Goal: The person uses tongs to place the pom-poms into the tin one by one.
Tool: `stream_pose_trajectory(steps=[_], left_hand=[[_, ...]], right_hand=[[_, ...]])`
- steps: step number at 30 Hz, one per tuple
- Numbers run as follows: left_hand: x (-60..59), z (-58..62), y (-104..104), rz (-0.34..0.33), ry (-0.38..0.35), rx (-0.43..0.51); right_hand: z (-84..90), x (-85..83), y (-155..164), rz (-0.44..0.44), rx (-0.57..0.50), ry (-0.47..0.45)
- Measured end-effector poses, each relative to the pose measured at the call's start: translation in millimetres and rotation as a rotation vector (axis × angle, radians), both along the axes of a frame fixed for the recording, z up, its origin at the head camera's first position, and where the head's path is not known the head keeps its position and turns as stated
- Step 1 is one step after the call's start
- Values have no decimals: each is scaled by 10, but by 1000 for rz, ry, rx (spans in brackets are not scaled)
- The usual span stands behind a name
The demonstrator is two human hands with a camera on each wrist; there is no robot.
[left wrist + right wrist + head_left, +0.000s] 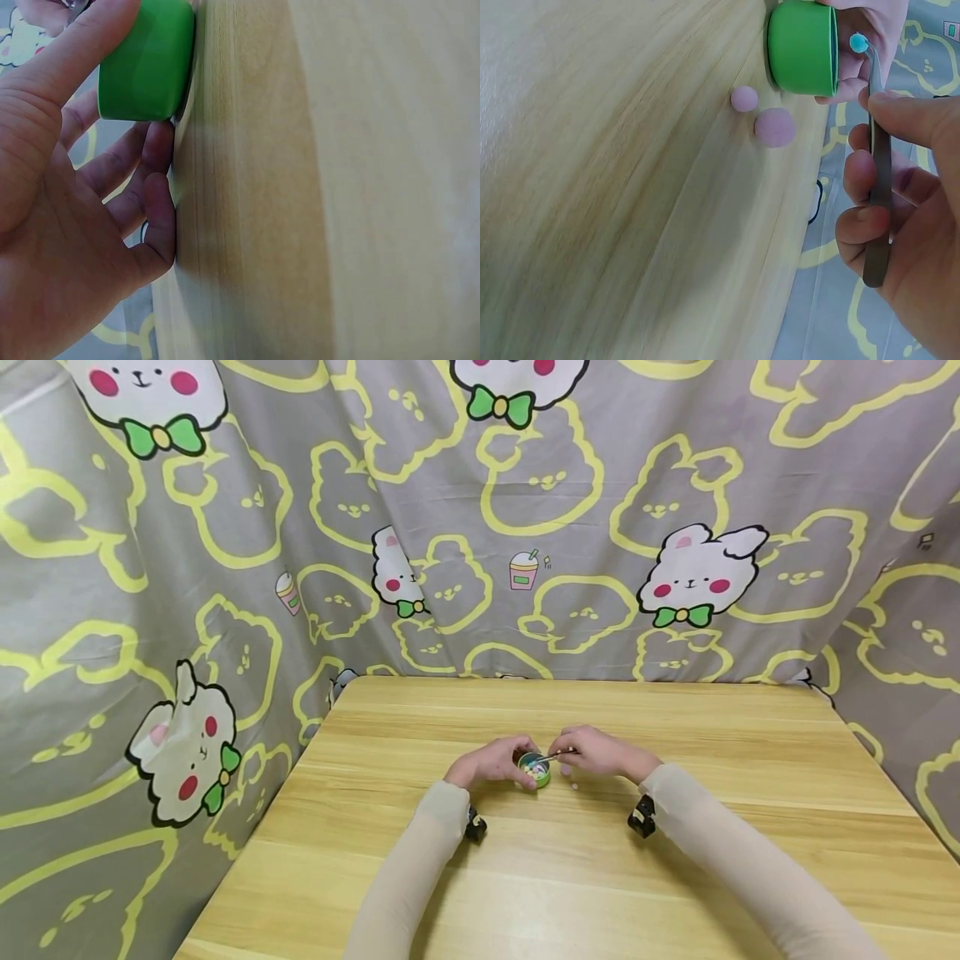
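A small green cup (804, 49) stands upright on the wooden table, with several pale and coloured little balls inside it in the head view. My left hand (498, 762) holds the cup from its side, thumb along the near wall and fingers behind. Between the fingers of my right hand (596, 750) are bent-tip metal tweezers (880, 176). Their tips hold a small turquoise pom-pom (859, 43) just above the cup's mouth. Two pink pom-poms, a smaller one (744, 99) and a larger one (775, 127), lie on the table beside the cup, below the right hand.
The wooden table (540, 877) spreads out around both hands. A grey patterned curtain (465, 485) hangs behind its far edge and along the sides. Black wrist cameras (642, 817) sit beneath the sleeves.
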State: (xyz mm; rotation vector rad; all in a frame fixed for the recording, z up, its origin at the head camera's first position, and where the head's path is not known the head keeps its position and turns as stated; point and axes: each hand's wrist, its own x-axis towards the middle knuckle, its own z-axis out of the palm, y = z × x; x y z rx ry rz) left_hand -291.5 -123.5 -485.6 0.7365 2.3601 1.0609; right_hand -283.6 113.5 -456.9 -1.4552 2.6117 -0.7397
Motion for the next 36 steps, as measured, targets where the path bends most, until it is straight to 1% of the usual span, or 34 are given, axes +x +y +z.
stream_pose_trajectory(steps=[6,10,12,18,22,25,32,36], left_hand=[[-2,-11,-4,6,-3,5],[-1,-7,0,-5,-1,2],[-2,-5,0,-9,0,3],[0,10,1,-6,0,-4],[-1,11,6,-9,16,-15],[3,14,9,-13,25,-21],[13,14,12,-7,14,-16],[20,21,11,-4,10,-12]], right_hand=[[5,11,-8,-34,20,-24],[10,19,3,-54,22,-37],[15,17,10,-64,19,-35],[9,-7,46,-54,-9,-7],[-10,-25,78,-61,-10,8],[-8,-29,112,-70,-11,7],[24,-29,241,-95,-27,-7],[3,-43,333,-109,-22,1]])
